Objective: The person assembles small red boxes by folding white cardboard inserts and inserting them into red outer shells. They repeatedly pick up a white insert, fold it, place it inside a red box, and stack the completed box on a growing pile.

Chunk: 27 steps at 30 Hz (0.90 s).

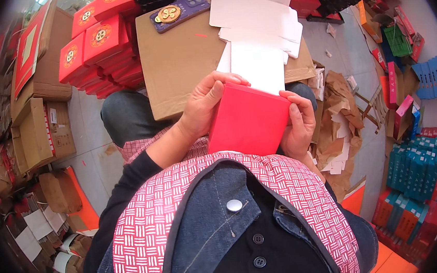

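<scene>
A red cardboard box (248, 121), with a plain face toward me, is held upright against my apron between both hands. At its upper left corner, my left hand (202, 104) grips the edge with thumb and fingers. My right hand (299, 124) pinches the upper right corner and side. Just beyond the box lie white die-cut carton blanks (252, 11), stacked unevenly on a brown cardboard box (178, 57) in front of my knees. The inside of the red box is hidden.
A phone in a dark patterned case (179, 12) lies on the brown box. Finished red boxes (101, 40) are piled at left, beside an open carton (34, 134). Crumpled brown paper (339, 120) and teal boxes (414, 171) stand at right, near a green basket (397, 40).
</scene>
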Motion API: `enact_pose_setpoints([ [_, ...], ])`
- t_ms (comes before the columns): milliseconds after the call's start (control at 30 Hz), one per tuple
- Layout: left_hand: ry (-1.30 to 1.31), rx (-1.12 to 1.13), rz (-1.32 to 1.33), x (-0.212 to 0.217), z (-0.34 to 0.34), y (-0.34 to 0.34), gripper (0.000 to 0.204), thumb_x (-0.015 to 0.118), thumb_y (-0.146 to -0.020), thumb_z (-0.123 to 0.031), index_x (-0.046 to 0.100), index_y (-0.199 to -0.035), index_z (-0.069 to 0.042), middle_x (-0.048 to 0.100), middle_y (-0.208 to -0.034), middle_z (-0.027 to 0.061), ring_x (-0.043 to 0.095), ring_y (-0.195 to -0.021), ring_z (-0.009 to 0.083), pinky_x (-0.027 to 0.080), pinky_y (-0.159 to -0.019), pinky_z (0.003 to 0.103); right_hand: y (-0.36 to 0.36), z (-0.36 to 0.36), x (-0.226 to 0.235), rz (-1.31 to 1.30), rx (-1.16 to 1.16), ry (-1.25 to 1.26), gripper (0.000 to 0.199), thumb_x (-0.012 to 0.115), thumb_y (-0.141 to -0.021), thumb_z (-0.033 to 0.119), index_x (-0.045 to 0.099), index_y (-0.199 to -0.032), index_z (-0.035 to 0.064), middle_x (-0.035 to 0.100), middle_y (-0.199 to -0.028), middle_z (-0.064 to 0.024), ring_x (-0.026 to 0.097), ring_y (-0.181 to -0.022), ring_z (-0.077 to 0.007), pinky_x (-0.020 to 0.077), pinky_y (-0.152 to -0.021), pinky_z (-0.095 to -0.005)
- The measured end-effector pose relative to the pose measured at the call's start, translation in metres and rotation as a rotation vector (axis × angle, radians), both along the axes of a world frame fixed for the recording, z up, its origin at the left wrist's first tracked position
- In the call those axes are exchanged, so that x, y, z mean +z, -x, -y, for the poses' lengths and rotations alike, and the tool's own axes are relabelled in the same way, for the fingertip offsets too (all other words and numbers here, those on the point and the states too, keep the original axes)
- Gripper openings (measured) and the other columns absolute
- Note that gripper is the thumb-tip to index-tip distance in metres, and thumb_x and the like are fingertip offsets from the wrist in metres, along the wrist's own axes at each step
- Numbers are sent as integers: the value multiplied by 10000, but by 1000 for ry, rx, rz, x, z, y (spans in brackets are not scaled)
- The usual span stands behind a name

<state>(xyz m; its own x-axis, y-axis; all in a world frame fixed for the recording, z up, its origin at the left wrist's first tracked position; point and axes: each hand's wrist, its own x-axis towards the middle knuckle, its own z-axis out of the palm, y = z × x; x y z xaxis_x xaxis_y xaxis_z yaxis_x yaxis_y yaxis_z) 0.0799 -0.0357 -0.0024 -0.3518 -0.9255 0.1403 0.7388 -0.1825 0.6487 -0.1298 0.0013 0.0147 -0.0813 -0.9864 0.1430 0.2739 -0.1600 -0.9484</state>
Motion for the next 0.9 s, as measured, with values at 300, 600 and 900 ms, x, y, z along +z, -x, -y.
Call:
enact_pose_setpoints([
  [300, 57, -27, -11, 7, 1, -3, 299, 536, -944, -355, 598, -1042, -80, 581, -1111, 114, 503, -1180, 286, 420, -1010, 433, -3, 2, 0, -9, 30, 9, 218, 422, -995, 117, 572, -1070, -22, 586, -1141, -139, 536, -1057, -167, 406, -944, -291],
  [600, 68, -38, -66, -1, 1, -1, 271, 521, -956, -336, 608, -989, -82, 586, -1086, 119, 477, -1191, 283, 428, -999, 438, -10, 1, 4, 17, 44, -12, 210, 406, -1011, 132, 563, -1030, -5, 594, -1133, -134, 554, -1031, -168, 424, -927, -287],
  [900, -10, 28, 96, 14, -14, -4, 370, 529, -960, -317, 454, -1245, -92, 509, -1242, 149, 494, -1171, 241, 419, -997, 383, -19, -5, 1, -106, -63, -28, 225, 399, -1023, 173, 549, -1032, 5, 612, -1115, -129, 570, -1004, -152, 453, -890, -277],
])
